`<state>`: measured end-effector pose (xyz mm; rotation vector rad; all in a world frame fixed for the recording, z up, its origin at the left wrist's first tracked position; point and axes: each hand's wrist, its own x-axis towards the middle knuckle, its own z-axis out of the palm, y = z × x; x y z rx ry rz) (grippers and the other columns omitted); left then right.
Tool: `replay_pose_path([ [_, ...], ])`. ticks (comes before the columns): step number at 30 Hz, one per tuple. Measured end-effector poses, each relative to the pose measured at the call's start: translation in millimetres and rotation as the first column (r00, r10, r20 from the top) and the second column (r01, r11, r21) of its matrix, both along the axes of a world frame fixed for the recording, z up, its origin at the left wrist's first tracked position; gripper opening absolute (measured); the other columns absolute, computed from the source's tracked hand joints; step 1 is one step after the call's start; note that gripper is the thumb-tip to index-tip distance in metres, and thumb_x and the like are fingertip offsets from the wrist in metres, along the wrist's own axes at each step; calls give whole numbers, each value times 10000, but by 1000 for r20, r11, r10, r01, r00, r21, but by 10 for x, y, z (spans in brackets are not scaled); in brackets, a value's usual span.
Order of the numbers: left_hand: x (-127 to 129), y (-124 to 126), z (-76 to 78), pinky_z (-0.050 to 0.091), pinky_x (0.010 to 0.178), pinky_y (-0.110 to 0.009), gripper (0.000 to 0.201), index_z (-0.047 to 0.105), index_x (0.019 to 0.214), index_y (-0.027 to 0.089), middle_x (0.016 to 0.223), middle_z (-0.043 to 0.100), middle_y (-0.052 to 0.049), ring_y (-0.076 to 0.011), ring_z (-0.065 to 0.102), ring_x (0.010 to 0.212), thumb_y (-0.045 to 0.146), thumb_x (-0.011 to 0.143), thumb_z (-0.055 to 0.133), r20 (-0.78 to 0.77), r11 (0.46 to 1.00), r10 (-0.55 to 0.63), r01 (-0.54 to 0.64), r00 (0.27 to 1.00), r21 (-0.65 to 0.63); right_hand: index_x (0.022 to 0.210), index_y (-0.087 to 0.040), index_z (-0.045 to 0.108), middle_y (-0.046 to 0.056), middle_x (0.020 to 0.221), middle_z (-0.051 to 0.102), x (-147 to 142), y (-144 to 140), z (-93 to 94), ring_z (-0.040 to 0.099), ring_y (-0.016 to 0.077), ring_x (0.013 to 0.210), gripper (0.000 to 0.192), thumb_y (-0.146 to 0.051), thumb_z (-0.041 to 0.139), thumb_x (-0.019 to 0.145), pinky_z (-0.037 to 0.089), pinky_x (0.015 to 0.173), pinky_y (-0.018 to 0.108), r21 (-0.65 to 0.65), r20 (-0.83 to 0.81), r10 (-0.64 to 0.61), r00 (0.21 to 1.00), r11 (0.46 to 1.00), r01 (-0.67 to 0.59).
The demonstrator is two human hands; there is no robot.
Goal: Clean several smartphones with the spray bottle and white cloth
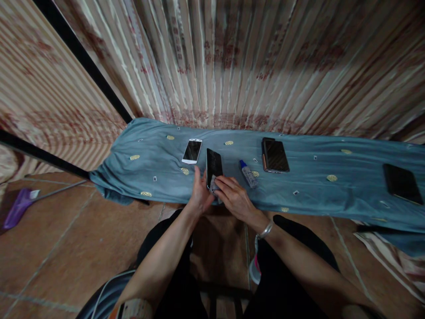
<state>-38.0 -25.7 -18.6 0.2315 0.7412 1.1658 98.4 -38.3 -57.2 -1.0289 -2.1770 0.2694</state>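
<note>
Hands meet at the near edge of the blue cloth (159, 173) spread over the surface. Left hand (200, 195) stands on its side against the near left edge of a black phone (214, 167), fingers curled round it and steadying it. Right hand (234, 197) presses a small grey wipe (214, 185) onto the phone's near end, its grip pinched on the wipe with fingertips bent down. That phone lies just in from the near edge, about the middle of the cloth's length.

A white phone (192, 150) lies to its left, nearer the far edge. A small bottle (248, 173) with a blue cap lies on its side just right of the hands. Further right sits a dark phone in a case (275, 155), and another black phone (402, 183) lies near the right end. A silver bracelet (266, 230) circles the right wrist.
</note>
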Motion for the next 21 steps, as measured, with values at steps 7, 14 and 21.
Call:
replay_pose_path([
  [7,70,-35,48,569,794,-293,620,712,860,193,739,702,-50,-197,712,890,654,965,310,-22,996,30,-31,999,-80,1266,-203,668,128,1273,693,-35,-7,-20,642,261,1192,327,-314,546,983,531,1046,467,-50,-105,-11,994,999,6],
  [14,185,-48,71,562,828,-302,487,703,894,199,790,714,-39,-205,708,962,541,995,371,-47,987,129,-133,991,-86,1185,-232,691,88,1231,714,-80,13,47,665,226,1152,272,-309,603,939,544,1020,402,-196,-254,-88,963,980,38],
  [21,279,-87,-44,477,1030,-326,402,687,940,160,1042,737,-66,-219,629,1195,498,969,471,-14,988,151,-151,988,-25,1131,-239,701,85,1200,722,-66,116,113,676,239,1123,252,-277,621,895,538,1006,405,-248,-282,-140,949,966,69],
])
